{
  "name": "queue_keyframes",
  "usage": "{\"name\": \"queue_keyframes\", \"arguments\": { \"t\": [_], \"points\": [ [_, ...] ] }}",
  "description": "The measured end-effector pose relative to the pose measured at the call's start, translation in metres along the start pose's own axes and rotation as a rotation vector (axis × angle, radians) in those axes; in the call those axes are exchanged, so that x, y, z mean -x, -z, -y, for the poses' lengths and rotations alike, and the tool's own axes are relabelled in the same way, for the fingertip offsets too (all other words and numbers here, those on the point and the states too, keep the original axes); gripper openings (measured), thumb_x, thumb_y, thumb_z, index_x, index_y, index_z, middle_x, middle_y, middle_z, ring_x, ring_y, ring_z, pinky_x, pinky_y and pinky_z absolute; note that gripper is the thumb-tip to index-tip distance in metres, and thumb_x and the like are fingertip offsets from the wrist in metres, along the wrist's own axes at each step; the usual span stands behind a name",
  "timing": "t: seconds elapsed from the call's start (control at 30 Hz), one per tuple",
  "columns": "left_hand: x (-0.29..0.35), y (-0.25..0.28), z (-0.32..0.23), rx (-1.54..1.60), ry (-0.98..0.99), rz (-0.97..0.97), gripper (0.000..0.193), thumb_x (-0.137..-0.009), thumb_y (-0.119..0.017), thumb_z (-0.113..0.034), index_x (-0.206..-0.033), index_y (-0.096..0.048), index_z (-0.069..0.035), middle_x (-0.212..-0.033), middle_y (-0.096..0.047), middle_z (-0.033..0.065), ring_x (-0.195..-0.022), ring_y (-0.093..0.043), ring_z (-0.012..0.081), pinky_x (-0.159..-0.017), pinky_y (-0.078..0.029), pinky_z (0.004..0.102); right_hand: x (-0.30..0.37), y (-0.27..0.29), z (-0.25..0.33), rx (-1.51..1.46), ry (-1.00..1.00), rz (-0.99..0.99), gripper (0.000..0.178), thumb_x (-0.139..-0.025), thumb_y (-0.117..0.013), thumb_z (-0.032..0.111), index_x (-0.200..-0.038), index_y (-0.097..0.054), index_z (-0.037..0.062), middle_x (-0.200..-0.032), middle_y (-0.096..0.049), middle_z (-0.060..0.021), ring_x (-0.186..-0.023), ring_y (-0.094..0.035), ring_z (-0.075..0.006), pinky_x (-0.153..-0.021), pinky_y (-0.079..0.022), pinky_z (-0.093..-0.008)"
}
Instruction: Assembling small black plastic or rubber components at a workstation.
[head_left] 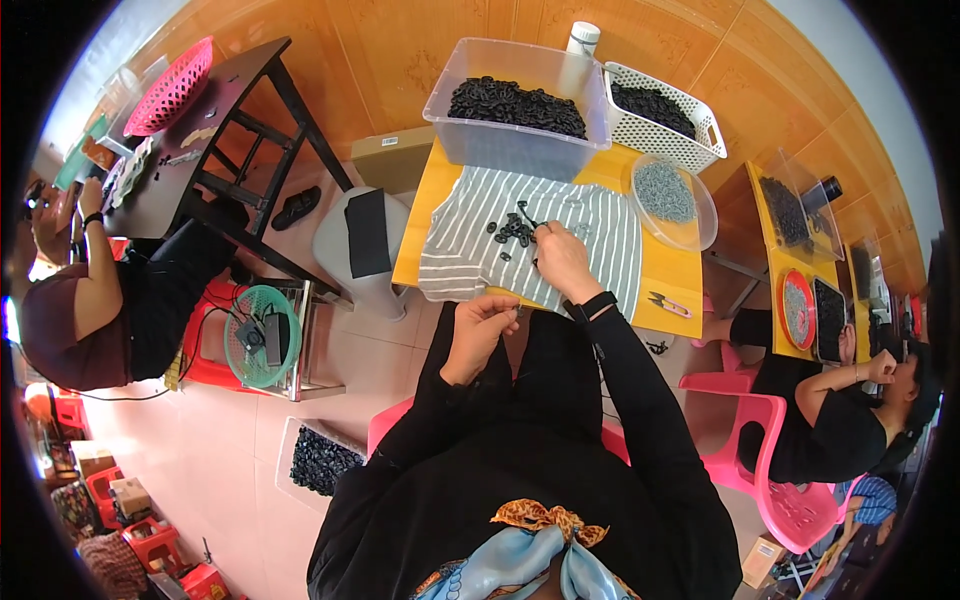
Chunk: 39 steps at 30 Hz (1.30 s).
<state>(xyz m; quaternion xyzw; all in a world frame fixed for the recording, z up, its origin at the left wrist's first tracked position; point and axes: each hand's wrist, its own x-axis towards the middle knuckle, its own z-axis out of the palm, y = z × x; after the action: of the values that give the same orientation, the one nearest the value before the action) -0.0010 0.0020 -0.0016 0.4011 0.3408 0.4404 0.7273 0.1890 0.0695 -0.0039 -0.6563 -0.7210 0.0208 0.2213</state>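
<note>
A grey-and-white striped cloth (460, 215) covers the middle of the yellow table. On it lies a loose pile of small black plastic parts (513, 231), some of them ring-shaped. My right hand (562, 262) reaches over the pile's right side with fingers closed; a slim black part (526, 212) sticks out from the fingertips. Closer to me, by the table's front edge, my left hand (480, 335) is pinched, thumb against fingers. Whatever sits between those fingertips is too small to name.
Beyond the cloth stand a clear bin (480, 140) and a white basket (640, 145), both holding black parts. A round tub (705, 225) holds grey metal pieces. Pink-handled snips (670, 305) lie at the right. People sit at tables on both sides; a stool (335, 250) stands left.
</note>
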Motion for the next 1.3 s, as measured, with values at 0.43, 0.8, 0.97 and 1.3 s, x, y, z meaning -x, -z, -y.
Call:
{"name": "queue_keyframes", "arguments": {
  "t": [0.43,0.8,0.97,1.3],
  "points": [
    [0.001,0.006,-0.003,-0.031,0.0,-0.051,0.017,-0.08,-0.06,0.002,-0.096,-0.064,0.005,-0.077,-0.064,0.0074,-0.065,-0.061,0.012,-0.059,-0.047,0.0211,0.056,0.039,0.013,0.01,-0.028,0.104,0.006,-0.074,-0.052,0.0,-0.078,-0.054,-0.0012,-0.082,-0.054,-0.0171,-0.079,-0.057,-0.0356,-0.067,-0.048,-0.0424],
    [0.0,0.0,0.002,-0.057,0.012,-0.02,0.017,-0.08,-0.06,0.003,-0.096,-0.065,0.005,-0.078,-0.065,0.0073,-0.065,-0.061,0.0118,-0.06,-0.047,0.0211,0.076,0.046,-0.008,-0.293,-0.129,-0.14,0.006,-0.076,-0.057,0.002,-0.08,-0.06,0.004,-0.077,-0.049,-0.0121,-0.075,-0.055,-0.0324,-0.062,-0.044,-0.0403],
    [0.002,-0.007,0.0,-0.047,0.014,-0.018,0.017,-0.08,-0.059,0.003,-0.096,-0.064,0.006,-0.076,-0.064,0.006,-0.063,-0.059,0.0093,-0.058,-0.046,0.0201,0.074,0.05,-0.003,-0.129,0.16,0.076,0.01,-0.078,-0.054,0.002,-0.082,-0.062,0.0049,-0.076,-0.046,-0.0127,-0.077,-0.054,-0.0304,-0.065,-0.045,-0.0387],
    [0.0,-0.015,0.0,-0.046,0.037,0.006,0.019,-0.08,-0.059,0.002,-0.098,-0.064,0.005,-0.075,-0.063,0.0053,-0.063,-0.059,0.0086,-0.058,-0.046,0.0193,0.086,0.037,-0.013,-0.226,0.03,-0.015,0.011,-0.072,-0.061,-0.001,-0.082,-0.058,0.0011,-0.071,-0.051,-0.0117,-0.07,-0.056,-0.0292,-0.061,-0.045,-0.0372]
  ]
}}
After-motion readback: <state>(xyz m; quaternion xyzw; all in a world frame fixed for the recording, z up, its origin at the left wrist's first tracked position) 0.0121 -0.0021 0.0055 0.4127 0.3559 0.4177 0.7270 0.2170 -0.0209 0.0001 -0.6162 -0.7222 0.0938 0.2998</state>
